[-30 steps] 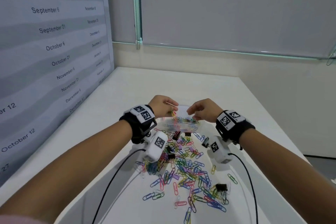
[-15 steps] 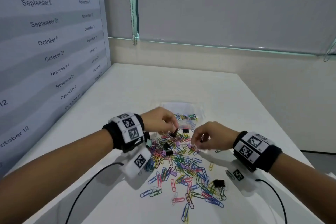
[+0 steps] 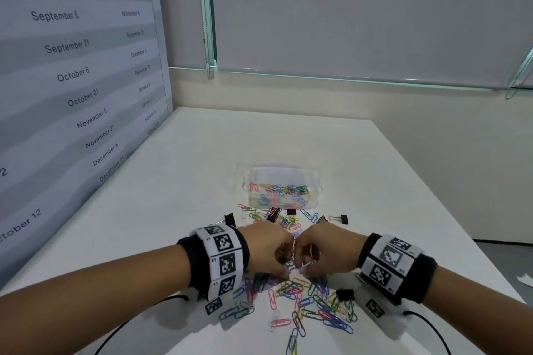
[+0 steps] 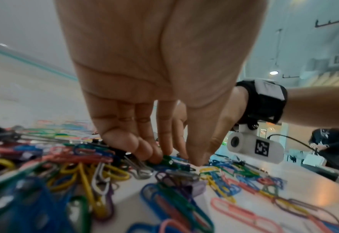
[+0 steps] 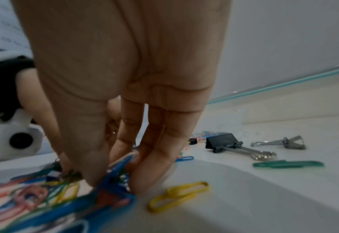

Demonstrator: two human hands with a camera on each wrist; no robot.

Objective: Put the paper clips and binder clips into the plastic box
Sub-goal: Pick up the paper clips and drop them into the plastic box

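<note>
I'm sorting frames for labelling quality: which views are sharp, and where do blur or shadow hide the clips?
Head view: fairly sharp, wide-angle bend at the edges, soft shadows under the wrists. Left wrist view: left hand clear, nearest paper clips out of focus. Right wrist view: dim; clips under the right hand smeared, binder clip readable.

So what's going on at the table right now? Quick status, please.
Both hands down in the paper clips: left hand and right hand pinching clips. Plastic box partly filled. Binder clips still loose. Nothing blocking.
</note>
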